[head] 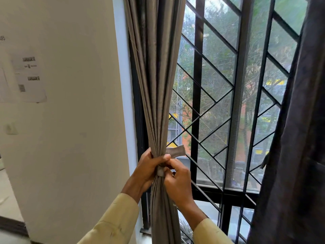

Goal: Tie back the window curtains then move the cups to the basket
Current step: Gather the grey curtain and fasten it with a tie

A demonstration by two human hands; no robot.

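Note:
The left curtain [156,85], grey-brown, hangs gathered into a tight bunch at the window's left side. My left hand [149,170] grips the bunch from the left. A matching fabric tie-back band [176,151] wraps the bunch, and one end sticks out to the right. My right hand [177,180] pinches the band at the front of the bunch, just below my left thumb. A darker right curtain [299,138] hangs loose at the right edge. No cups or basket are in view.
A window with a black metal grille [219,103] and mesh screen fills the middle, trees and buildings beyond. A cream wall [70,120] with taped papers [29,78] and a switch [10,128] stands to the left. The sill runs below.

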